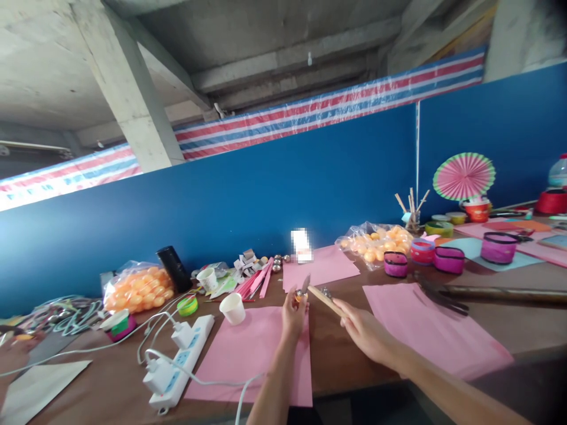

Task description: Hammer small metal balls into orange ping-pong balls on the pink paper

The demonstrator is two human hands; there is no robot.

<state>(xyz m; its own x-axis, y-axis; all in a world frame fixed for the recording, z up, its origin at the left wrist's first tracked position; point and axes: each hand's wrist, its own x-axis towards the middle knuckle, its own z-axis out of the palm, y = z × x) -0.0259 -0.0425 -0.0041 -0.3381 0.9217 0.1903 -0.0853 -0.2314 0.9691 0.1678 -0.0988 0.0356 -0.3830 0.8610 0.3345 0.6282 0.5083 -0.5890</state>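
My left hand point(293, 316), above the pink paper point(248, 348), has its fingers closed round a small orange and silver thing point(300, 297). A pointed, blade-like grey piece point(306, 283) rises beside the fingertips; what it belongs to is unclear. In my right hand point(370, 332) is a flat wooden stick point(326, 302), its far end angled toward the left hand. Shiny silver balls point(326, 292) show just behind the stick. A white paper cup point(232, 309) stands left of my left hand.
A white power strip point(182, 364) with plugs and cables lies left. Bags of orange balls point(140, 288) stand at left and back. A hammer-like tool point(500, 295) lies right, partly over pink paper. Purple containers point(449, 261) stand beyond. Another person's hand point(20, 348) shows at the left edge.
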